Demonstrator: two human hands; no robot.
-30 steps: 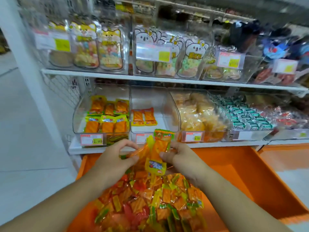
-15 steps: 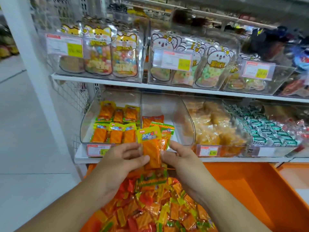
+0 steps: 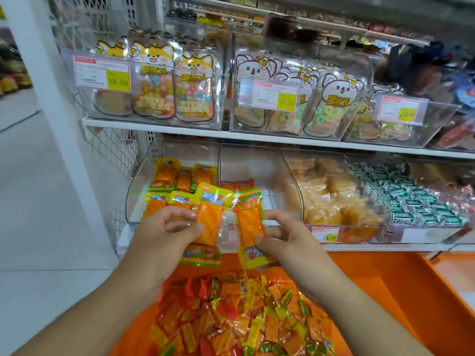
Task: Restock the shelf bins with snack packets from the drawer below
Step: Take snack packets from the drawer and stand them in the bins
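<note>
Snack packets (image 3: 239, 325), crinkly and glossy, are being kept heaped in the orange plastic drawer (image 3: 401, 291) beneath clear curved shelf bins (image 3: 180, 160). One flat rectangular packet (image 3: 209, 222) is being pinched by the left hand (image 3: 164, 237), while a second packet (image 3: 250, 224) is being gripped by the right hand (image 3: 290, 242).
</note>
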